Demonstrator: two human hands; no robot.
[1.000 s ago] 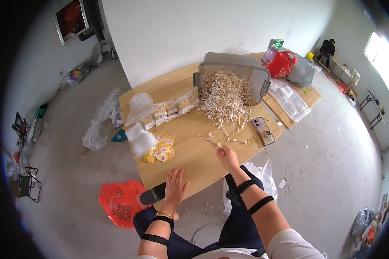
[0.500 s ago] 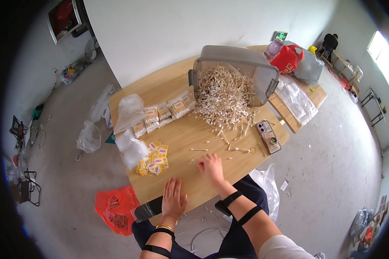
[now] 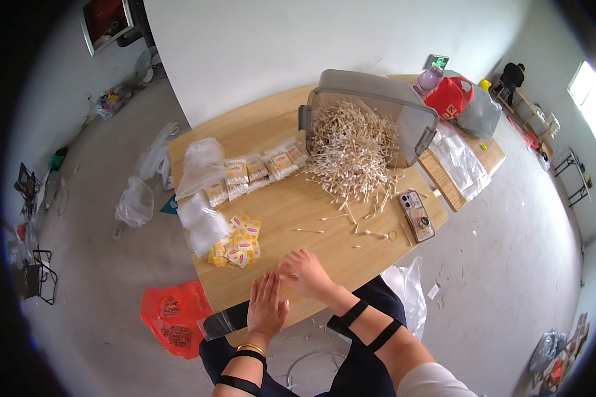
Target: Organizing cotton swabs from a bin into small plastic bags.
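My left hand (image 3: 267, 309) lies flat at the table's front edge, fingers stretched out together, palm down. Right beside its fingertips is my right hand (image 3: 304, 274), its fingers bent and pressed together; what they hold, if anything, is hidden. Beyond the hands lies a pile of small yellow-and-white printed cards (image 3: 237, 243). A single cotton swab (image 3: 309, 231) rests on the wood just past my right hand. Farther back, a heap of cotton swabs (image 3: 351, 152) spills from a grey clear plastic bin (image 3: 377, 83) tipped on its side.
Packed bags of swabs (image 3: 237, 172) line up left of the heap. Clear plastic bags (image 3: 204, 228) cover the table's left edge. A phone (image 3: 416, 216) lies at the right edge. A red bag (image 3: 172, 321) sits on the floor at left. One person (image 3: 511, 76) is far off at right.
My right hand has moved left across the table until it meets the fingertips of my left hand. The left hand stays in place, and the view has shifted slightly.
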